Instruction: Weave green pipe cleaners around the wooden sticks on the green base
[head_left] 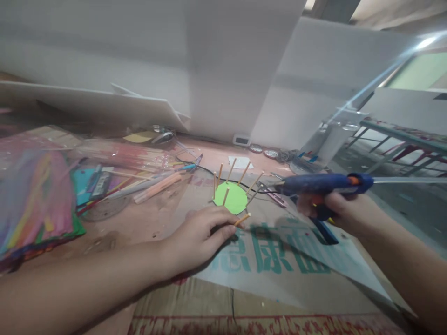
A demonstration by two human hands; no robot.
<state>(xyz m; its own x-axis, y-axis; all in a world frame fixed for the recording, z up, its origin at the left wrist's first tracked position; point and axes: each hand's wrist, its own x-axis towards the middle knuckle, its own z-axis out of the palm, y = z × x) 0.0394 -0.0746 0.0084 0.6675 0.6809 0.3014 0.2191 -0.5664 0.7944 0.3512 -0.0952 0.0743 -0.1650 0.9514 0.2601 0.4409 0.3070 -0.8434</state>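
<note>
A green disc (231,197) lies on a sheet in the middle, with several thin wooden sticks (243,172) standing up around its rim. My left hand (213,229) is at the near edge of the disc, its thumb and fingers closed on a short wooden stick (243,219) that tilts up to the right. To the right of the disc, my right hand (326,207) grips a blue hot glue gun (314,184), held above the sheet with its nozzle pointing left. A clear glue stick (401,180) juts from the back of the gun.
Colourful strips in plastic (38,200) cover the left side, beside pens and a peach-coloured bundle (159,187). A pink craft knife (275,198) and a dark cord (206,170) lie behind the disc. At the back sits a small white device (241,139) against a white board (226,70).
</note>
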